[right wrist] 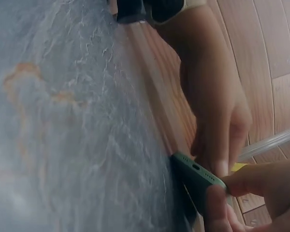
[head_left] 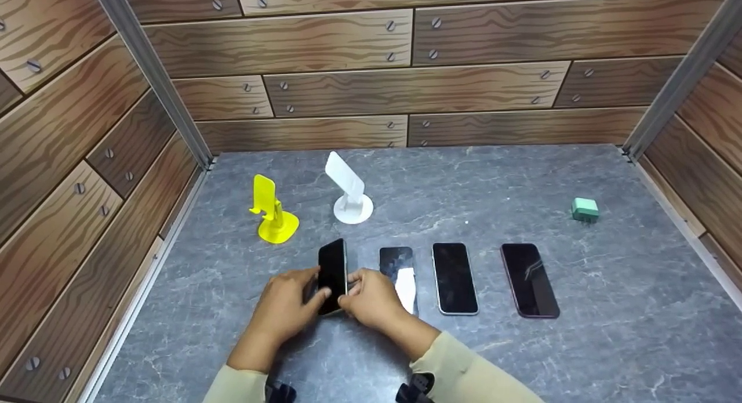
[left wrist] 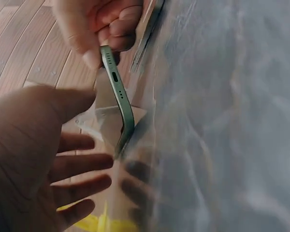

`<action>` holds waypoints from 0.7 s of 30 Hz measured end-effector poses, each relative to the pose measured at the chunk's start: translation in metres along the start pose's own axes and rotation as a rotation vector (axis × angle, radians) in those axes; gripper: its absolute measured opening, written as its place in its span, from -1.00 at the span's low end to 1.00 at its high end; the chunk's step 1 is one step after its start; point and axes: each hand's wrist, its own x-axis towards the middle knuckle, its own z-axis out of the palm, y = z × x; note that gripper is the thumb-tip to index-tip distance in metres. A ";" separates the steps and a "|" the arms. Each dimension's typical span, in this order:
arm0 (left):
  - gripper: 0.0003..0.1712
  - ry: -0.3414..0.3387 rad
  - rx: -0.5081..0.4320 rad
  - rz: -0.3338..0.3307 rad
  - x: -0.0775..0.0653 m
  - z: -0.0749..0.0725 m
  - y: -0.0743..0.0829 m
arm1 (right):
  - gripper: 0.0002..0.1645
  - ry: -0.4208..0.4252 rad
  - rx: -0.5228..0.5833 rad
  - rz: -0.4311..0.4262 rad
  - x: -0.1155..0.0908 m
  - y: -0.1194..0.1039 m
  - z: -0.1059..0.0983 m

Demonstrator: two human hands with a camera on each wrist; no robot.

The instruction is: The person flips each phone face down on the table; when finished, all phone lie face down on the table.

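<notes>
While right fingers (right wrist: 249,182) pinch phone (head_left: 333,261), black screen (head_left: 332,277), seemingly green rim (left wrist: 123,102), left fingers (left wrist: 82,166) straight

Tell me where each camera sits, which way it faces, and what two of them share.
Head: on the head, looking forward and down at the table, yellow stand and held phone; left hand, right hand and both sleeves show.
Left wrist: on that wrist, looking past the left hand to the held phone's port end, the right hand pinching it.
Right wrist: on that wrist, looking across the table to that end; right hand low, left hand above.
Shared: both wrist views show the port end and both hands.
</notes>
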 end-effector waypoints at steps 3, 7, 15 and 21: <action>-0.47 0.122 0.022 -0.035 0.011 -0.005 0.010 | -0.61 0.064 -0.089 -0.055 -0.003 -0.005 0.002; -0.47 0.191 0.036 -0.121 0.028 -0.018 0.026 | -0.60 0.134 -0.222 -0.152 -0.009 -0.011 0.007; -0.51 0.199 0.165 -0.186 0.049 -0.039 0.047 | -0.62 0.210 -0.410 -0.384 -0.023 -0.018 0.023; -0.67 0.220 0.243 -0.174 0.052 -0.045 0.050 | -0.62 0.261 -0.476 -0.449 -0.028 -0.019 0.027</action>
